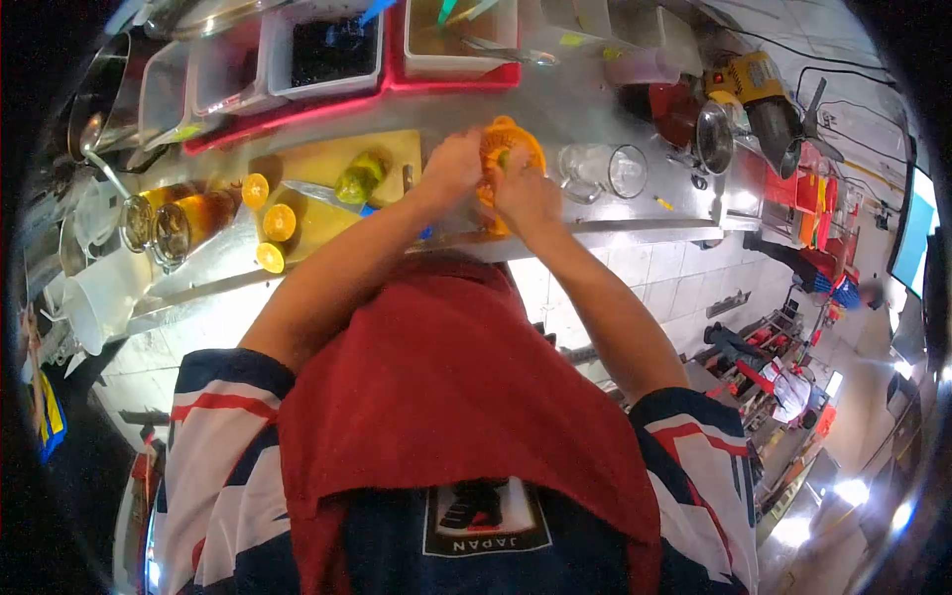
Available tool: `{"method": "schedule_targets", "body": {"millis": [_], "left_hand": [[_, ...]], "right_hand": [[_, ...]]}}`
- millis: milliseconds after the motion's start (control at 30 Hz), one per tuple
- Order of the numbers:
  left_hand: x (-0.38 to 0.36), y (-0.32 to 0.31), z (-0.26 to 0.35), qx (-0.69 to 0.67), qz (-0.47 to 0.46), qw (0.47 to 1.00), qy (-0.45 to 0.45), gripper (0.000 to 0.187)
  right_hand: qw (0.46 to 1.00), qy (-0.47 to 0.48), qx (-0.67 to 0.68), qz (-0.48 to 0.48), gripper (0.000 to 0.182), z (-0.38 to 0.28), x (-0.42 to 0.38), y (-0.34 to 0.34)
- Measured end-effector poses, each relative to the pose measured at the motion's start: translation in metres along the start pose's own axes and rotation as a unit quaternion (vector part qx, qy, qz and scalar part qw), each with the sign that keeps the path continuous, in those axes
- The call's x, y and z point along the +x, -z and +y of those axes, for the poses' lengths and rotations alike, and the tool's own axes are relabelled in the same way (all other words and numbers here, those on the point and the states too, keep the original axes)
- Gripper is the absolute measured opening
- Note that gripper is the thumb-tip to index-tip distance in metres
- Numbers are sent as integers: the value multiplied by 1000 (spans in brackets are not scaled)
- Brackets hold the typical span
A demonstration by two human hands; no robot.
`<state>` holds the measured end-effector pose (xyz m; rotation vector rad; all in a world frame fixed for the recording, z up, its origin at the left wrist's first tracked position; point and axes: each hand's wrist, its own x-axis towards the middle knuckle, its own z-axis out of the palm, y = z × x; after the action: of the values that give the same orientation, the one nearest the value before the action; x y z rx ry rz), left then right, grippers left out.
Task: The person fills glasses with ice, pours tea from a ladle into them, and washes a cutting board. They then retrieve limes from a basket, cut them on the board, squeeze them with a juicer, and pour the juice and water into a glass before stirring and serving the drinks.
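Note:
An orange plastic citrus juicer [509, 133] sits at the counter's front edge. My left hand [452, 167] is closed on its left side. My right hand [526, 198] is closed over the juicer, pressing a greenish citrus half [504, 159] that is mostly hidden by the fingers. Left of my hands lies a yellow cutting board [322, 159]. It holds a knife [322, 193] with a blue handle, partly covered by my left forearm, and green citrus fruit [361, 178]. Cut orange halves [280, 222] lie along the board's left side.
Two glass mugs of brown drink [188, 228] stand left of the board. A glass mug with ice [605, 172] is right of the juicer. Food containers in a red tray [288, 117] line the back. A yellow machine [749, 79] stands far right. Other people [788, 387] are in the background.

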<state>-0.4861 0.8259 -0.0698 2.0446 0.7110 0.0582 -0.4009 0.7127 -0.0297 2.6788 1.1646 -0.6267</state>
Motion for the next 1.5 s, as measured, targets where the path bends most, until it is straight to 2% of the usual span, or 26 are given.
{"method": "schedule_targets", "body": {"millis": [133,200,233,300,367,433,500,533,600,667,700,733,800,833,867,933,967,1000,1100,1200,1267,1333,1400,1433,1467,1500], "left_hand": [[5,-7,-6,1,-9,1000,-4,35],[0,-7,-10,15,-17,1000,-22,33],[-1,-7,-10,-20,-7,999,-44,31],[7,-3,-12,-50,18,996,-70,30],[9,-12,-16,-21,28,999,-16,30],[14,11,-3,-16,-1,999,-29,30],[0,12,5,-15,-41,998,-45,30],[-7,13,7,-25,-44,996,-73,31],[10,19,0,-22,-29,994,-106,31],[18,-11,-31,-49,16,994,-91,34],[5,36,11,23,-154,986,-60,38],[-5,26,3,24,-155,986,-50,38],[-3,13,-21,66,-30,997,-33,41],[-19,33,-23,51,75,993,-78,42],[-51,57,-24,38,177,976,-122,44],[-117,119,-52,110,161,981,15,53],[-153,135,-77,213,191,955,76,56],[-176,139,-99,310,218,916,135,60],[-191,126,-114,323,222,899,195,59],[-178,124,-129,356,199,889,209,59],[-179,126,-135,341,199,894,213,65],[-173,135,-141,298,125,907,269,61],[-169,139,-108,311,157,914,207,58],[-161,140,-82,196,183,961,68,56],[-152,136,-58,71,198,975,-67,55],[-139,126,-34,36,169,981,-88,58]], "right_hand": [[997,-36,59,-15,42,1,29,-9],[998,57,-10,15,40,11,45,-30],[998,53,-9,15,40,13,34,-35],[998,-32,51,17,41,-7,12,-13],[998,-58,36,13,41,-21,11,-11],[996,-84,21,-1,41,-20,18,-15],[997,63,-43,19,43,0,33,-14],[997,64,-41,21,43,-4,22,-22],[996,-66,42,52,39,-23,5,-29],[992,-96,72,48,39,-38,11,17],[996,-58,68,-24,42,-23,21,23],[994,-18,63,-89,44,-10,26,25],[999,40,-18,-25,48,14,23,-4],[990,92,-98,43,51,11,25,-13],[989,108,-93,48,51,-8,12,1],[986,-48,124,97,48,-59,-22,40],[985,-41,133,97,48,-80,-22,36],[985,44,142,83,47,-99,-25,28],[958,234,168,9,47,-145,-24,1],[972,221,74,25,55,-169,-24,-10],[972,216,89,22,55,-165,-31,-10],[934,296,169,105,54,-151,-38,-6],[918,314,210,117,47,-135,-41,-4],[876,277,393,-45,43,-128,-40,-1],[775,227,554,-204,39,-121,-44,1],[777,220,556,-197,39,-110,-50,3]]}}
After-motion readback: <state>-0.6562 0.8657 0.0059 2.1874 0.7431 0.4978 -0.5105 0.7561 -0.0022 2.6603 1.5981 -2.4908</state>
